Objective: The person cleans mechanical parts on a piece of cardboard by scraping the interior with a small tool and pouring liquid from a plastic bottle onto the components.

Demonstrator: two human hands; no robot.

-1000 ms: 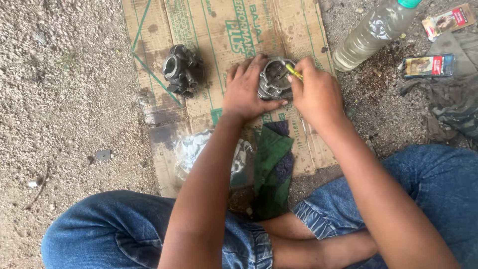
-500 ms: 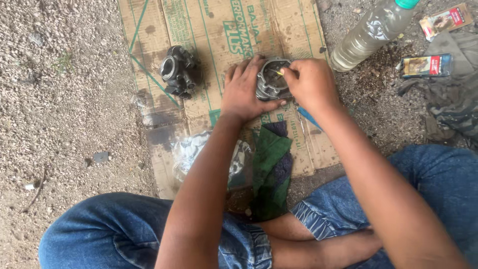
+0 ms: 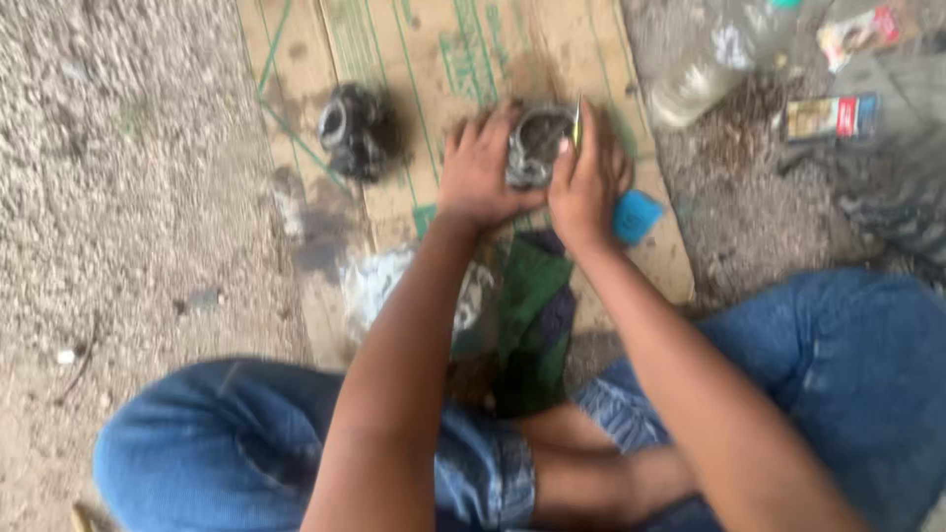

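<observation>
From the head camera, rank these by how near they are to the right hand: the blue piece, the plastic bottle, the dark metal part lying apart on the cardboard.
Measured from the right hand:
1. The blue piece, right beside the hand on its outer side, on the cardboard.
2. The plastic bottle, up and to the right on the gravel.
3. The dark metal part, across on the left, past the left hand.
</observation>
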